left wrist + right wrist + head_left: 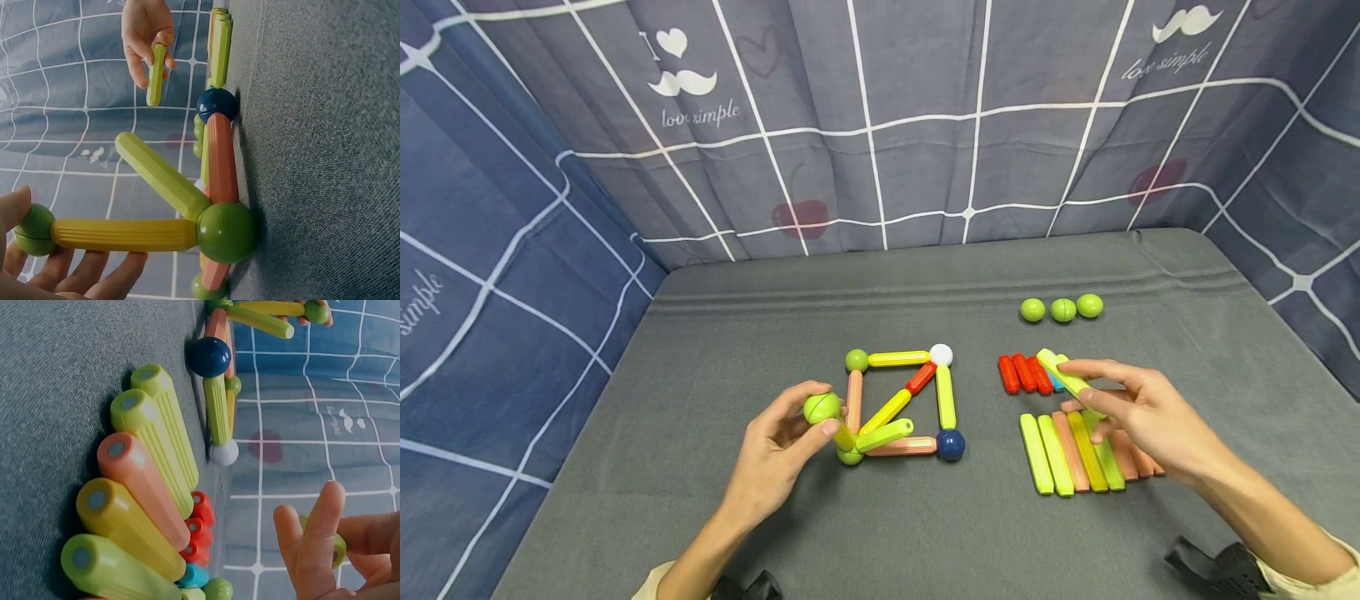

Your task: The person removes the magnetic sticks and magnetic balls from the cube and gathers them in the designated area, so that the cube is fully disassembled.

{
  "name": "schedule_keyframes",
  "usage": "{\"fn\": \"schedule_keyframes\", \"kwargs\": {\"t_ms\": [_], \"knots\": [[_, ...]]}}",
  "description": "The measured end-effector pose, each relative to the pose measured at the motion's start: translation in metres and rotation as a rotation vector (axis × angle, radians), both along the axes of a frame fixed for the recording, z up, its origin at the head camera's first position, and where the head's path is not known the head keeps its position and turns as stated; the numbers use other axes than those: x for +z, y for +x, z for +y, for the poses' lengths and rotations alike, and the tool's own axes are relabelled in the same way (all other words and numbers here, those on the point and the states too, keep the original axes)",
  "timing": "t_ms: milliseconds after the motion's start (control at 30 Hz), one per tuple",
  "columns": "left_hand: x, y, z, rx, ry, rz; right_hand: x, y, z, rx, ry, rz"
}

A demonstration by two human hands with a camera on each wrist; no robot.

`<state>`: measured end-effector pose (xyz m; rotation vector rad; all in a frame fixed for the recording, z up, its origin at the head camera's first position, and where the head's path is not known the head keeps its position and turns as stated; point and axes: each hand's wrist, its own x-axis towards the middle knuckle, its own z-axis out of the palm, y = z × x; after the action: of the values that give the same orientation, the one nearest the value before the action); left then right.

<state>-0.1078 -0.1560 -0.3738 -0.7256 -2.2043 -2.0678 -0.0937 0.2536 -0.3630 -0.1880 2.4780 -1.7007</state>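
My left hand [767,467] pinches a green ball [822,407] between thumb and fingers. This ball caps a yellow magnetic stick [125,234], which stands up from the green corner ball [226,232] of a square frame. A lime stick [162,178] slants up from that same corner ball. The frame has a navy ball [951,444], a white ball [941,355] and another green ball [856,360] at its other corners. Across its middle runs a diagonal of a yellow stick [886,412] and a short red stick [921,378]. My right hand [1157,417] pinches a lime stick [1066,375] above the loose sticks.
Below my right hand, several long sticks [1036,454] lie side by side in lime, peach and yellow. Behind them are short red sticks [1008,375] and a blue piece [194,575]. Three green balls [1063,310] sit farther back. Patterned curtains [917,167] border the grey cloth surface [760,333].
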Motion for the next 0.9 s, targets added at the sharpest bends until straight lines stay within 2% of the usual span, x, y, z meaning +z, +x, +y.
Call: {"fn": "schedule_keyframes", "kwargs": {"t_ms": [200,433,567,733,900], "knots": [[0.000,0.000,0.000,0.005,-0.003,-0.003,-0.002,0.002,0.009,-0.034,0.013,0.019],[0.000,0.000,0.000,0.013,-0.016,-0.002,-0.002,0.004,0.020,-0.104,0.067,-0.027],[0.000,0.000,0.000,0.018,-0.023,-0.005,-0.003,0.004,0.026,-0.132,0.127,0.007],[0.000,0.000,0.000,0.018,-0.025,-0.015,-0.006,0.005,0.042,-0.131,0.209,0.089],[-0.001,0.000,-0.001,0.007,-0.019,-0.005,-0.013,0.005,0.067,-0.097,0.177,0.081]]}}
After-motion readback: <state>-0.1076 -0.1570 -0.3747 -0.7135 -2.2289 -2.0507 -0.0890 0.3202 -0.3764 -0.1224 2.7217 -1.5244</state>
